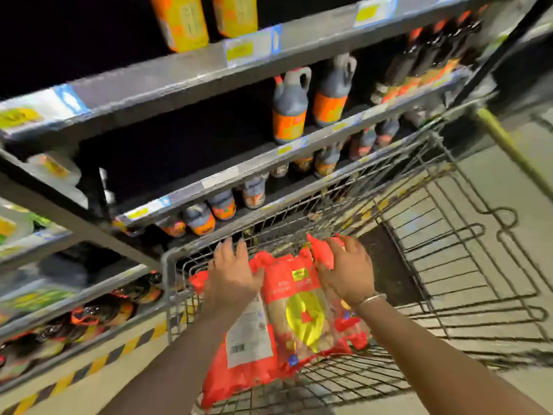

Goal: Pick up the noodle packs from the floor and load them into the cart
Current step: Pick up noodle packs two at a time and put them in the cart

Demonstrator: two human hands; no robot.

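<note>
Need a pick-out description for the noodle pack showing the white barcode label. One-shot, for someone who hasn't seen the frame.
Find the wire cart beside the sauce shelves; red noodle packs lie in its near end under both hands. The pack sits below the left hand, left of the yellow-windowed pack. It alone shows a white label with a barcode.

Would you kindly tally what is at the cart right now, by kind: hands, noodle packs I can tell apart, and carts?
Hands: 2, left and right, both on the packs
Noodle packs: 3 red ones told apart, e.g.; more may be hidden
Cart: 1
Total: 6
</note>
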